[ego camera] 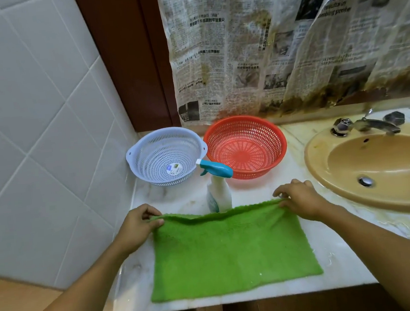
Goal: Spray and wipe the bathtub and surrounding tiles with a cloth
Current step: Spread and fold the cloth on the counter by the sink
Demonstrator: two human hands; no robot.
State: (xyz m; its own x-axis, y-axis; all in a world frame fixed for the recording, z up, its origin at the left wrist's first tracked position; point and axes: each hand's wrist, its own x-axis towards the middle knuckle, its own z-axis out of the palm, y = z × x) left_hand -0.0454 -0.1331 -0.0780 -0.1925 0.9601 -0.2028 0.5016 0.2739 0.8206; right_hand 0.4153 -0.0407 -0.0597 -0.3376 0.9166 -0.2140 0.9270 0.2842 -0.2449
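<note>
Marble counter (pixel 342 262) fills my view, with white wall tiles (pixel 32 96) on the left and stained newspaper (pixel 252 52) hanging over the wall behind. A tan sink basin (pixel 373 163) with a metal tap (pixel 372 125) is set into the counter on the right.

The green cloth (pixel 232 249) lies spread flat on the counter near its front edge. My left grip (pixel 140 225) pinches the cloth's far left corner between thumb and fingers. My right grip (pixel 299 199) pinches the far right corner the same way. The far edge is lifted slightly off the counter between them.

Just behind that edge I see the white spray bottle (pixel 218 193) standing upright, its teal trigger head pointing left. Behind it sit a pale blue colander (pixel 150 160) and a red basket (pixel 245 146), side by side against the wall.
</note>
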